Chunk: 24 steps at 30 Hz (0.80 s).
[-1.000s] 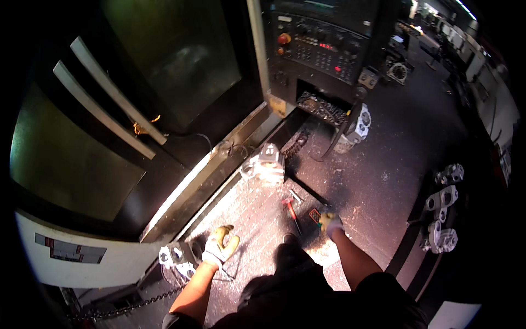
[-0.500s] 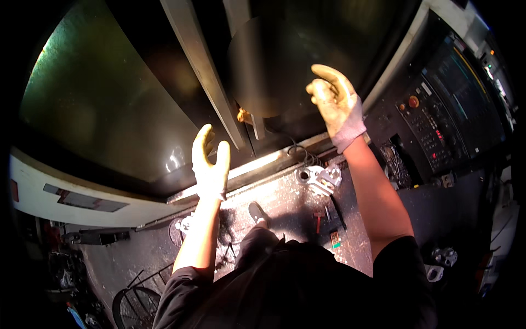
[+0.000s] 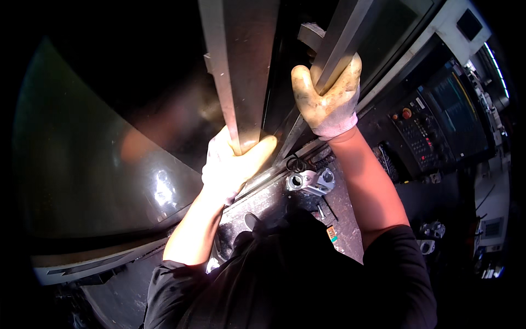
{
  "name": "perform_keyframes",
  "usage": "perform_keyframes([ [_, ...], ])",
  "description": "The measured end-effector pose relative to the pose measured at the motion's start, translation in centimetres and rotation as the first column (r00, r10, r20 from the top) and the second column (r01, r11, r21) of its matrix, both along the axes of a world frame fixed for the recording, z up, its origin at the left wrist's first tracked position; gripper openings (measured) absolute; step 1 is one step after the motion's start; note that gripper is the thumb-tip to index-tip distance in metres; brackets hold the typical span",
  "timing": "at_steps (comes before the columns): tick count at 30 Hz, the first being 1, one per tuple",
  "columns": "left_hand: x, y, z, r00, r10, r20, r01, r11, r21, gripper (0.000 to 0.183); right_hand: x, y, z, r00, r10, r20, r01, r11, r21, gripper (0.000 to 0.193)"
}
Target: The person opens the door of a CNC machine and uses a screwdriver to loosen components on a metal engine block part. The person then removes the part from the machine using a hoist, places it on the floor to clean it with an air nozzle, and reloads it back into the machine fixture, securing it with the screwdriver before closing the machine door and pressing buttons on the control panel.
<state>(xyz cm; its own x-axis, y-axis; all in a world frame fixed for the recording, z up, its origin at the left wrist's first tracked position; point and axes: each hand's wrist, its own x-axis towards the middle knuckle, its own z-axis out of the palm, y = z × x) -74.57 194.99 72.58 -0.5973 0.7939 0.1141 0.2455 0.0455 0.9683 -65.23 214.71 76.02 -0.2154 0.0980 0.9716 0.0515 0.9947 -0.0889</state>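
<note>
My left hand (image 3: 233,167), in a stained pale work glove, is wrapped round the lower end of a long metal bar handle (image 3: 218,66) on the left door of a large machine. The thumb lies to the right of the bar. My right hand (image 3: 327,107), gloved the same way, grips a second metal bar handle (image 3: 346,33) on the right door, its thumb on the left side and fingers on the right. Part of each palm is hidden by the bars. Between the two handles runs a dark strip; what lies behind it cannot be made out.
Right of the doors stands a control panel (image 3: 419,134) with a red knob (image 3: 406,113) and a screen (image 3: 455,101). Below my hands are a silver machined part (image 3: 311,182), a coiled black hose (image 3: 296,163) and a small orange-and-green item (image 3: 331,233). More metal parts (image 3: 433,230) lie at right.
Both hands were raised and empty; now each has closed on a bar handle. The two bars appear farther apart, and the view has shifted closer to the doors.
</note>
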Motion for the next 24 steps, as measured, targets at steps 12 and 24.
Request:
perform_keyframes([
  [12, -5.8, -15.4, -5.4, 0.991, 0.135, 0.010, -0.119, 0.830, 0.545, 0.021, 7.3, 13.7, -1.1, 0.955, -0.295, -0.009, 0.288, 0.937, -0.199, 0.045],
  [24, -13.8, -32.1, -7.9, 0.061, 0.998, 0.016, -0.978, 0.056, 0.201, 0.048, 12.4, 32.0, -2.0, 0.922, -0.243, -0.302, -0.069, 0.665, -0.743, 0.025],
])
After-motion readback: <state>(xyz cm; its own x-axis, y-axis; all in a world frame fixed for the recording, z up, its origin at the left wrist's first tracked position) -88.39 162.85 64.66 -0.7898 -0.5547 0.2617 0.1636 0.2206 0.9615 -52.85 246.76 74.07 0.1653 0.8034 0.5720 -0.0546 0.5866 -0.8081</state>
